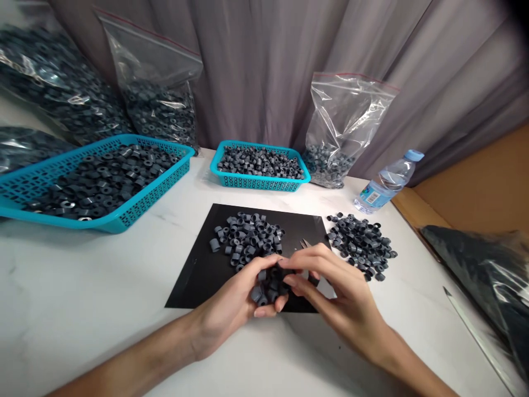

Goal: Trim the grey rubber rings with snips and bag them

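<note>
Small grey hollow plastic cylinders point(259, 296) sit heaped in the cupped left hand point(227, 300), whose fingers curl loosely around them above the near edge of a black rectangular sheet point(185, 286). The right hand's point(343, 286) thumb and forefinger nearly meet at a dark cylinder over that handful; whether they grip it cannot be told. Such handling would seem to go best with the left palm kept level and the right fingertips taking one piece at a time.

Counted: two hands; one sheet; two loose piles, one on the sheet point(252, 234), one to its right point(361, 245); one pointed metal tool point(305, 243), partly hidden; two turquoise perforated plastic baskets point(260, 183); at least four clear plastic bags point(347, 110); one clear blue-capped bottle point(386, 182). The cylinders overlap too much to number.
</note>
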`<state>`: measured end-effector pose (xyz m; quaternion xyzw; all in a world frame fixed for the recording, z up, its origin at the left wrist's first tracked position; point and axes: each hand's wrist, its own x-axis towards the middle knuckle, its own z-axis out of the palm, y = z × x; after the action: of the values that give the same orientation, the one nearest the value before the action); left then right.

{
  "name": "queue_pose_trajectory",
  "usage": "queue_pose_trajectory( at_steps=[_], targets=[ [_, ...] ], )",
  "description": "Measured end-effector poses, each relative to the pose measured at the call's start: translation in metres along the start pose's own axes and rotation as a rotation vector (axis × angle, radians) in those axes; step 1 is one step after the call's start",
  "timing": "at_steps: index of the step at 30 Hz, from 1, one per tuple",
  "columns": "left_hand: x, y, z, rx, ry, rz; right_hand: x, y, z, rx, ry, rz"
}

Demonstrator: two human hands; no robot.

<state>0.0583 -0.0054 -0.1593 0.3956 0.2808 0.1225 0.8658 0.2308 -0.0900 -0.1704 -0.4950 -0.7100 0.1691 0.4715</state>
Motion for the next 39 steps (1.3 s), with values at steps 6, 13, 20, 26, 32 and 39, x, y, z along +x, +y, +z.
queue_pose_trajectory(
  at_steps=[6,13,20,26,32,39],
  targets=[
    [0.003,-0.005,0.001,-0.082,0.041,-0.008,-0.003,0.0,0.01,-0.151,-0.069,-0.125],
    [0.006,-0.006,-0.004,-0.163,0.072,-0.037,-0.001,0.0,0.002,-0.2,-0.03,-0.031],
    [0.005,-0.007,-0.002,-0.152,0.09,-0.056,-0.001,0.0,-0.002,-0.168,-0.053,0.001],
    [0.006,-0.006,-0.002,-0.145,0.07,-0.076,-0.001,0.001,0.0,-0.125,-0.093,0.015],
    [0.006,-0.006,-0.002,-0.136,0.023,-0.071,-0.001,0.004,0.005,-0.017,-0.061,0.11],
    [0.005,-0.004,0.001,-0.122,0.053,-0.094,0.0,0.004,0.004,0.029,-0.038,0.155]
  ],
)
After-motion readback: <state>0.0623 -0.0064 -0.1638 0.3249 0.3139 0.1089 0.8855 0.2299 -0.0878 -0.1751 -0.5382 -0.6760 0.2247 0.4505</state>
